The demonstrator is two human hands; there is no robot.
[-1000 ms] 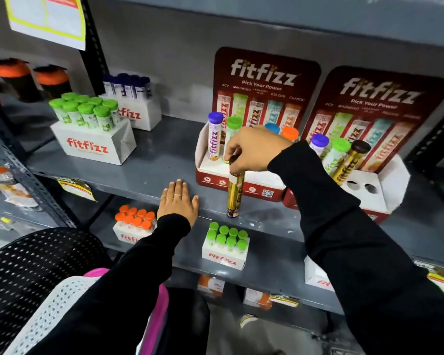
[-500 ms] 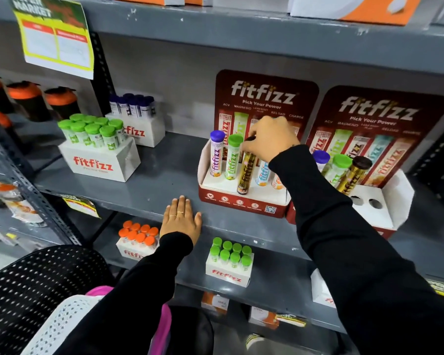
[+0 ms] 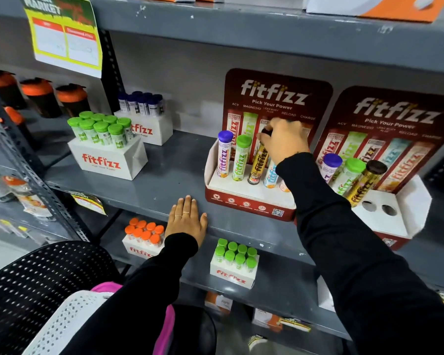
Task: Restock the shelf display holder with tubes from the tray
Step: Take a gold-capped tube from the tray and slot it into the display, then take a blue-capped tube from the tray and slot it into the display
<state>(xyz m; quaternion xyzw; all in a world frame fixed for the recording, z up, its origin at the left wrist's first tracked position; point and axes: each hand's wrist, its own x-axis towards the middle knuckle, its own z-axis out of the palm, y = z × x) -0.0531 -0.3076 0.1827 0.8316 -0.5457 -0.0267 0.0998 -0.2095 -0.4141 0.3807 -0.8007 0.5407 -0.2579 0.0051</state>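
Note:
A dark red fitfizz display holder (image 3: 249,204) stands on the grey shelf. In it a purple-capped tube (image 3: 224,155), a green-capped tube (image 3: 241,160) and a gold tube (image 3: 259,163) stand in a row, with a light blue tube (image 3: 270,176) partly hidden behind my sleeve. My right hand (image 3: 285,139) grips the gold tube by its dark cap; the tube's foot sits in the holder's third hole. My left hand (image 3: 187,217) lies flat on the shelf's front edge, fingers spread, holding nothing.
A second display holder (image 3: 405,221) at the right has three tubes and two vacant holes (image 3: 378,208). White fitfizz boxes of green-capped (image 3: 105,149) and dark-capped tubes (image 3: 144,116) stand at the left. Lower shelf boxes hold orange (image 3: 142,239) and green tubes (image 3: 235,262). A black perforated basket (image 3: 36,285) sits below left.
My right hand lifted the gold tube from below the shelf edge up to the holder and stood it in the third hole. The left hand stayed flat on the shelf.

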